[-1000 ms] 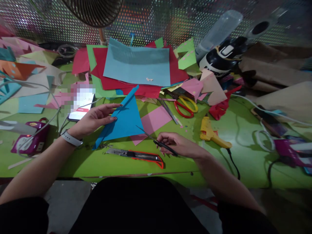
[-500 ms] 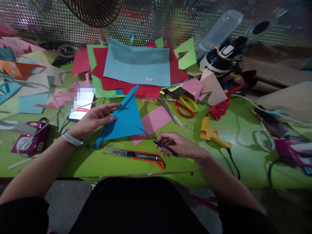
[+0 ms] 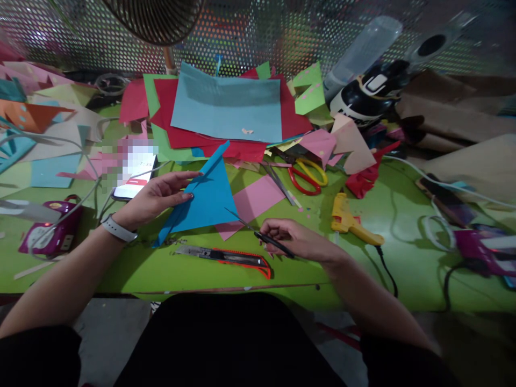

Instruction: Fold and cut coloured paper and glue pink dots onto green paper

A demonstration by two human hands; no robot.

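Observation:
My left hand (image 3: 167, 192) grips a piece of blue paper (image 3: 209, 201) by its rolled or folded long edge, thumb on the near side. The paper is roughly triangular and tilts up from the table. In my right hand (image 3: 286, 236) is a pair of scissors (image 3: 274, 244) with dark handles. Their thin blades point up and left, the tips at the blue paper's lower right corner. Beneath and behind that corner lies a pink paper sheet (image 3: 260, 199). A box cutter (image 3: 226, 257) with an orange and black body rests on the table just below the blue paper.
Stacked coloured sheets (image 3: 229, 110) stand at the back. Red-and-yellow-handled scissors (image 3: 304, 183) lie right of the pink sheet, and a yellow glue gun (image 3: 346, 217) with a black cord beyond. A lit phone (image 3: 135, 177) is by my left hand. A fan (image 3: 157, 19) hangs above.

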